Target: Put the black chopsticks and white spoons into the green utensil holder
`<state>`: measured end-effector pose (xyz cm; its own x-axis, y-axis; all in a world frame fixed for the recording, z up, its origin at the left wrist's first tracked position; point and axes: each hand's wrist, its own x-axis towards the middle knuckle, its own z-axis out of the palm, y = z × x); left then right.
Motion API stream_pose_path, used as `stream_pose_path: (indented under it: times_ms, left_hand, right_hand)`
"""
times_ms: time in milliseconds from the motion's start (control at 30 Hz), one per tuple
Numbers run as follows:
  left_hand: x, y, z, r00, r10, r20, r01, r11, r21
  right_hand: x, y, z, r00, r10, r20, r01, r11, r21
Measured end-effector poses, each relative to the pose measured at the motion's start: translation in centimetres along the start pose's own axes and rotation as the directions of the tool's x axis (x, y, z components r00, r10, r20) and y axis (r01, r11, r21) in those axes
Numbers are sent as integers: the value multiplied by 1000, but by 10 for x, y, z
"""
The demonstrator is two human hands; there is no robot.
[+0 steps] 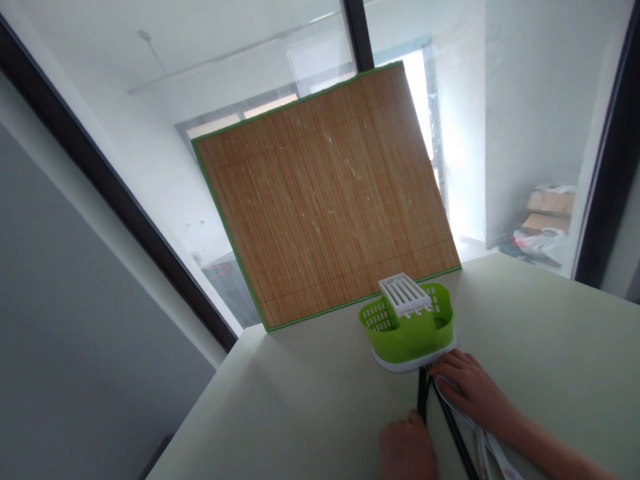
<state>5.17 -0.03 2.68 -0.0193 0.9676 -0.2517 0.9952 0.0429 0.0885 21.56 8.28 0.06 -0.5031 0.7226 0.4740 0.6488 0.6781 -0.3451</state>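
Observation:
My left hand [407,448] is at the bottom, closed in a fist around a flat black strip [423,397] that runs up toward the caddy. My right hand [467,381] lies on the table, its fingers curled and pressed together over a white strap [467,421] just in front of the caddy's base. A second black strip [456,433] runs down between the hands. Just beyond my fingertips stands a light green plastic caddy [415,337] with slotted sides and a white base [400,366]. A white slatted rack [404,293] sits on top of it, slightly tilted.
Behind the caddy, a brown bamboo mat [325,207] with green edging leans upright against a glass partition. All this stands on a pale table [310,393]. Cardboard boxes [550,203] and plastic bags lie beyond the glass at right. A dark frame post [358,33] rises behind the mat.

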Motion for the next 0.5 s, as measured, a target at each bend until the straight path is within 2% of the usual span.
stream_pose_path:
  times_ms: [300,500]
  left_hand:
    - [-10,-18,-20,994,89,56,-88,996,-24]
    - [-8,-13,-14,997,77,24,-76,997,-26]
  right_hand:
    - [-1,-2,-2,1000,-6,8,6,1000,-2]
    - [0,-2,-1,1000,-11,-17,11,1000,5]
